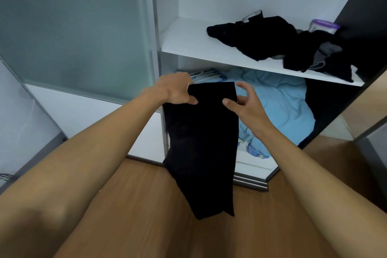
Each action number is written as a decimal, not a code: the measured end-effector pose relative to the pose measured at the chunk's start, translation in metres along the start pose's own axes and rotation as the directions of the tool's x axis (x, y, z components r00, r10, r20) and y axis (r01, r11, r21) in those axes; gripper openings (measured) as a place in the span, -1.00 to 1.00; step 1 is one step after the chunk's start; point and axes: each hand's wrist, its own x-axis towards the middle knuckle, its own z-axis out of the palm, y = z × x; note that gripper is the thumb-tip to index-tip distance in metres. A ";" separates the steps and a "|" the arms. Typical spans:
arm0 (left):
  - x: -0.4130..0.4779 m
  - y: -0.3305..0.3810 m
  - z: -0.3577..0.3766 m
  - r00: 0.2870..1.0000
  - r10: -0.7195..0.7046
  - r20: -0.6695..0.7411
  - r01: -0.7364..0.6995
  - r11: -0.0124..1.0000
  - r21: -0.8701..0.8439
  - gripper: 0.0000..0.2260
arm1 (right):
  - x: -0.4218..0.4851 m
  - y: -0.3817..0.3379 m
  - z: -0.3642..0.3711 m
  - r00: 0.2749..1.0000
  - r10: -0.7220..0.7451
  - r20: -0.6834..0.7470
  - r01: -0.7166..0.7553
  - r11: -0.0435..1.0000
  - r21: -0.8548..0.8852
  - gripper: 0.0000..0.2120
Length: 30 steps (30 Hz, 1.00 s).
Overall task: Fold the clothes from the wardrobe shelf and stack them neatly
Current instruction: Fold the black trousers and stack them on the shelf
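Fingers [192,101] of the left hand [178,90] are curled round the top left corner of a black garment [201,142], the thumb in front and the rest hidden behind the cloth, so this hand carries its weight. On the right hand [245,104] only the thumb touches the top right edge. Its other fingers are spread and loosely bent, apart from the cloth, and I judge it is not gripping. The garment hangs as one long narrow strip below and in front of the shelf [188,44], its top edge just under the shelf's front lip and its lower end down over the wooden floor [146,205].

The fold looks partly made: the piece seems already doubled lengthwise, and I judge the next move is for the right hand to pinch its corner, bring the hanging end up to halve the strip, then lay it on the bare left part of the shelf.

Counted: two hands, one garment in them and one shelf. On the right half of the shelf lies one heap of dark clothes [272,42], too tangled to count apart. One grey piece [326,52] shows in it, and one purple-edged bag [323,26] sits behind it. Under the shelf are one bundle of blue bedding [278,98] and a few hangers [207,74]. No folded stack shows yet.
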 end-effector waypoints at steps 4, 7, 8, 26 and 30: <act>0.003 0.014 -0.001 0.993 -0.052 -0.104 0.050 0.999 -0.017 -0.62 | -0.001 0.007 0.010 0.999 0.043 -0.024 -0.047 0.969 -0.241 -0.79; 0.002 0.018 0.004 0.974 -0.094 -0.204 0.090 0.995 -0.029 -0.61 | -0.002 0.016 0.018 0.994 -0.011 -0.112 -0.011 0.981 -0.196 -0.79; 0.000 0.014 0.004 0.959 -0.104 -0.263 0.080 0.992 -0.099 -0.60 | -0.002 0.016 0.017 0.992 -0.005 -0.127 -0.015 0.987 -0.157 -0.76; 0.002 0.011 0.042 0.945 -0.327 0.000 0.030 0.088 -0.996 -0.52 | 0.008 -0.021 -0.033 0.989 0.147 0.006 -0.144 0.965 0.220 -0.59; 0.000 0.006 0.041 0.956 -0.262 0.130 0.144 0.036 -0.989 -0.37 | -0.013 0.021 -0.023 0.976 0.207 -0.066 -0.197 0.972 0.125 -0.72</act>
